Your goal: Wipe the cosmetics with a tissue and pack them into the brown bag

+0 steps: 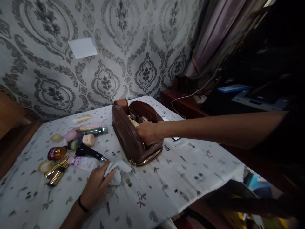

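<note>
Fingers of the left hand [96, 179] pinch white tissue [120, 168]; the right hand's [148, 132], hidden by the surrounding brown cosmetic bag [125, 138], I cannot judge: best feel gently.

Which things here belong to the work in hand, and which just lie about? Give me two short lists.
Work in hand, probably:
open brown leather bag, right hand inside
crumpled white cloth, left hand on it
black-and-silver brush
pink-and-white tube
dark red jar with gold lid

Just lying about, it seems:
flat white rectangle
flat blue-edged object
</note>
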`<state>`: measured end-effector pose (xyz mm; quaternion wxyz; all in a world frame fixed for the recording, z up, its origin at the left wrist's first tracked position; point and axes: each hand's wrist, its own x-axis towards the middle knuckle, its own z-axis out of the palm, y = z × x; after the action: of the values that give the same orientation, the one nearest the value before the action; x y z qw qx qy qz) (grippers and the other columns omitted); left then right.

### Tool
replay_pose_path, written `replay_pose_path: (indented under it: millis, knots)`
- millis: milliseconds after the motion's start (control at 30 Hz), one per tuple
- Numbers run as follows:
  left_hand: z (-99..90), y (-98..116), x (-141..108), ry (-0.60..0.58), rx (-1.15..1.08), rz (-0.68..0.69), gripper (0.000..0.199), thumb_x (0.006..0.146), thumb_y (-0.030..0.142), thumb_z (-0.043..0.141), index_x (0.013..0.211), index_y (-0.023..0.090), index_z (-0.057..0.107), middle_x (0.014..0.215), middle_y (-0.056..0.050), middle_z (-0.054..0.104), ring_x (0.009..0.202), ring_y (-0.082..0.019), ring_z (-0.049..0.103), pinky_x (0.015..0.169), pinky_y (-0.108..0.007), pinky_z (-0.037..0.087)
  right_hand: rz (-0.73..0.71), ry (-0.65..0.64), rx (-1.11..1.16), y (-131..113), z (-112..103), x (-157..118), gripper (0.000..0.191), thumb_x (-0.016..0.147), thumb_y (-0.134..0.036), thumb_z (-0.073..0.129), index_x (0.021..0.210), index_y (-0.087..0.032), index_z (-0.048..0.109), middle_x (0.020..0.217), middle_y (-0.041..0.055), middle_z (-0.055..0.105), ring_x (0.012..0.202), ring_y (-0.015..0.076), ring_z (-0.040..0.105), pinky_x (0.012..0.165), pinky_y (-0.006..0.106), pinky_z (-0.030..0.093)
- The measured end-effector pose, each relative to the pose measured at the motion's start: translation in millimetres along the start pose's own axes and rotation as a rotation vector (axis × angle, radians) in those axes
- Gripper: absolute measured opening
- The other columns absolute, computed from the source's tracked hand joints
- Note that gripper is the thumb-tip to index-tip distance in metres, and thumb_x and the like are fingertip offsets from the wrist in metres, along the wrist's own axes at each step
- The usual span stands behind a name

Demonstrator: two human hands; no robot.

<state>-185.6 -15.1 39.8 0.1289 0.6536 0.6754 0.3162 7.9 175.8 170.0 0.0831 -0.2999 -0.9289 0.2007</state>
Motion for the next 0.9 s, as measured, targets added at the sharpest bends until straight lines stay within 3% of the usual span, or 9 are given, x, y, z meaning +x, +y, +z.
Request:
replay_pose_path:
  millis: [167, 233, 367, 433, 533, 600, 733, 900]
  knots:
    - [-0.2, 0.2, 0.3, -0.006, 0.002, 0.018, 0.050, 0.094, 0.053, 0.044, 0.105, 0.011, 0.069, 0.067, -0.006, 0.073, 0.060, -0.021, 0.069, 0.058, -0.029, 0.054, -0.068, -0.378, -0.195, -9.1, -14.1, 3.4, 0.021, 0.057, 0.009, 0.065, 0.049, -0.010, 0.061, 0.072, 0.0116, 0.072, 0.087, 0.0278, 0.067, 0.076, 0.033, 0.046]
    - [-0.2, 0.1, 0.3, 0.008, 0.016, 0.031, 0.054, 0.095, 0.056, 0.042, 0.104, 0.011, 0.070, 0.066, -0.006, 0.073, 0.058, -0.021, 0.069, 0.057, -0.029, 0.055, -0.093, -0.487, -0.203, -9.3, -25.0, 8.7, 0.016, 0.059, 0.007, 0.067, 0.065, -0.007, 0.070, 0.075, 0.0086, 0.073, 0.083, 0.0235, 0.067, 0.073, 0.028, 0.046]
    - [1.7, -3.9, -1.2, 0.084, 0.059, 0.051, 0.058, 0.093, 0.063, 0.042, 0.101, 0.014, 0.072, 0.078, -0.010, 0.077, 0.066, -0.024, 0.073, 0.061, -0.031, 0.058, -0.130, -0.688, -0.143, -2.4, -48.8, 16.7, 0.029, 0.074, 0.003, 0.060, 0.097, -0.006, 0.074, 0.064, -0.0022, 0.066, 0.065, 0.0134, 0.063, 0.062, 0.021, 0.043]
    - [3.3, -7.5, -2.7, 0.088, 0.054, 0.054, 0.056, 0.092, 0.062, 0.043, 0.101, 0.016, 0.072, 0.077, -0.009, 0.077, 0.065, -0.023, 0.072, 0.060, -0.030, 0.058, -0.186, -0.619, -0.175, 1.5, -57.7, 13.6, 0.027, 0.078, 0.003, 0.057, 0.095, -0.006, 0.075, 0.062, -0.0027, 0.065, 0.063, 0.0116, 0.060, 0.062, 0.021, 0.041]
    - [6.1, -14.3, -5.5, 0.092, 0.050, 0.053, 0.051, 0.091, 0.061, 0.046, 0.102, 0.019, 0.073, 0.077, -0.007, 0.077, 0.064, -0.022, 0.071, 0.060, -0.030, 0.058, -0.312, -0.382, -0.261, 5.6, -63.6, -1.4, 0.022, 0.080, 0.001, 0.058, 0.086, -0.010, 0.077, 0.076, 0.0012, 0.070, 0.070, 0.0118, 0.059, 0.067, 0.023, 0.039]
    - [7.7, -18.4, -7.0, 0.098, 0.057, 0.048, 0.050, 0.091, 0.061, 0.048, 0.103, 0.020, 0.073, 0.080, -0.007, 0.077, 0.067, -0.023, 0.072, 0.062, -0.030, 0.059, -0.368, -0.305, -0.269, 8.2, -62.7, -13.6, 0.019, 0.082, -0.003, 0.060, 0.085, -0.013, 0.077, 0.083, 0.0033, 0.072, 0.076, 0.0140, 0.061, 0.070, 0.024, 0.039]
    - [9.2, -21.8, -7.9, 0.119, 0.072, 0.038, 0.051, 0.090, 0.062, 0.048, 0.105, 0.020, 0.073, 0.088, -0.009, 0.078, 0.074, -0.024, 0.073, 0.067, -0.031, 0.059, -0.403, -0.300, -0.295, 14.1, -51.8, -23.4, 0.014, 0.079, -0.009, 0.068, 0.087, -0.017, 0.077, 0.089, 0.0048, 0.072, 0.086, 0.0189, 0.061, 0.070, 0.027, 0.039]
    - [7.9, -18.7, -6.3, 0.097, 0.063, 0.040, 0.048, 0.091, 0.060, 0.047, 0.102, 0.021, 0.073, 0.081, -0.007, 0.076, 0.068, -0.022, 0.070, 0.063, -0.030, 0.058, -0.398, -0.402, -0.414, 17.2, -27.5, -7.3, 0.014, 0.073, -0.019, 0.076, 0.086, -0.014, 0.076, 0.087, 0.0087, 0.072, 0.085, 0.0230, 0.062, 0.068, 0.030, 0.041]
